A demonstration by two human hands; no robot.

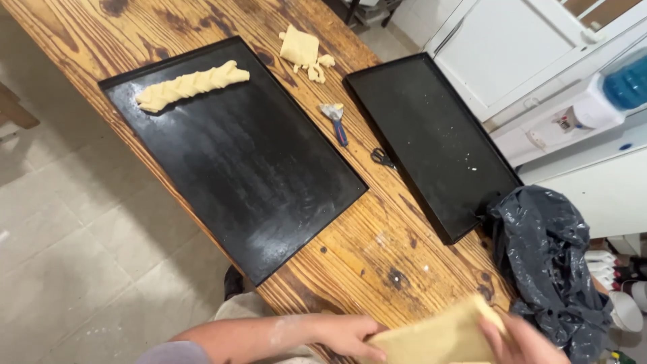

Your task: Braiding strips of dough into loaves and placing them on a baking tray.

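Holding a flat sheet of dough (441,334) at the near edge of the tabletop (364,253), the person is gripping it from both sides: the left hand (347,335) is clamped on its left edge, and the right hand (522,344) is pressing on its right side, fingers partly blurred but seemingly closed on it. The step in hand looks to be the handling or shaping of this sheet just above the wood. Any further shaping would seem to be calling for a firm, even grip so the soft sheet is not tearing or sagging.

Two black trays are lying on the tabletop. The left tray (269,175) is carrying one braided dough strip (192,85) near its far corner, the rest of it bare. The right tray (438,141) is holding nothing but a few pale specks. Between the trays a blue-handled scraper (335,120) and small scissors (382,158) are lying, and beyond them dough scraps (303,52) are sitting on the wood. A dark plastic bag (546,256) is slumping at the right tray's near corner.
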